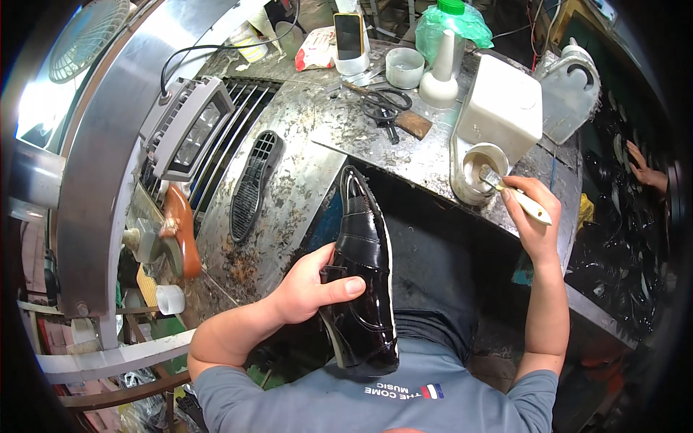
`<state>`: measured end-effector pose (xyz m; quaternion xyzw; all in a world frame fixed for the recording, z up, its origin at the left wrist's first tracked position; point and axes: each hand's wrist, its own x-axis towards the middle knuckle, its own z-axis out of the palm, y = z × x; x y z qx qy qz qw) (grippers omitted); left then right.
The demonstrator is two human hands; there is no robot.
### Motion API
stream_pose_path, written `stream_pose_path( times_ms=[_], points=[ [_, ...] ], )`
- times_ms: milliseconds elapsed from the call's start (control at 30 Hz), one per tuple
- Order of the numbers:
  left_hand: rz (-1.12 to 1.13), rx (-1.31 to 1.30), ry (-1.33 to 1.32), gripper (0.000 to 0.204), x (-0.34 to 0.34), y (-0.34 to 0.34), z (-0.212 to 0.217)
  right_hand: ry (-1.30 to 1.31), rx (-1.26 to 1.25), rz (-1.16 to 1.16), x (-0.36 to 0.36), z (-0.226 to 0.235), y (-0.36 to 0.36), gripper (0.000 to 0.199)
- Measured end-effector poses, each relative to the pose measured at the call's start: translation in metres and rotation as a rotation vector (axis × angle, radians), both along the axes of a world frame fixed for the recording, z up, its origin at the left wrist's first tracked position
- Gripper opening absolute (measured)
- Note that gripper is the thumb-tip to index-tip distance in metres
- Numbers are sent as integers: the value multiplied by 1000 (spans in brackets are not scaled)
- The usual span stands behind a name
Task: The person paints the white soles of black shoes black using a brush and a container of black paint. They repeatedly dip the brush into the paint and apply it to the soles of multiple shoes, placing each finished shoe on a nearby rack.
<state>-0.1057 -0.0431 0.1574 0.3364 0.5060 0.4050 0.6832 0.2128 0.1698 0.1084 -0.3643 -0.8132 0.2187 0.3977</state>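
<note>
My left hand (312, 286) grips a glossy black shoe (360, 245) by its side, thumb across the upper. The shoe is held over my lap, toe toward me and its opening pointing away. In my right hand (533, 213) is a paintbrush (525, 204) with a pale handle. Its bristles dip into the round cup (462, 180) at the front of a white plastic dispenser (503, 101); a pale substance shows inside the cup. A black shoe sole (255, 186) lies on the worn metal bench to the left, apart from both hands.
Scissors (377, 99) and a brown block (413, 124) lie on the bench (310, 119). Behind them stand a clear tub (404, 68), a white spouted bottle (442, 76) and a phone (349, 37). A floodlight (193, 130) and a brown shoe last (180, 229) are at left. Another person's hand (647, 169) shows far right.
</note>
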Motion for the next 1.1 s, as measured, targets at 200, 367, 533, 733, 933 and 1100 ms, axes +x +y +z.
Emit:
stream_pose_path(
  times_ms=[200,367,533,733,933,1100],
  points=[
    [17,-19,-1,50,3,2,2,45,56,8,0,4,-3,17],
    [15,-3,6,52,4,2,-1,-52,-61,2,2,2,-3,17],
    [-2,-19,13,55,3,5,-1,-34,-15,-8,4,3,-7,17],
    [21,61,95,56,4,4,-6,-3,-23,-15,5,-5,-5,17],
    [15,62,111,57,2,2,-9,-32,-9,-11,7,-7,-6,17],
    [29,10,59,55,3,5,-6,-28,-19,-17,5,0,-6,18]
  ],
)
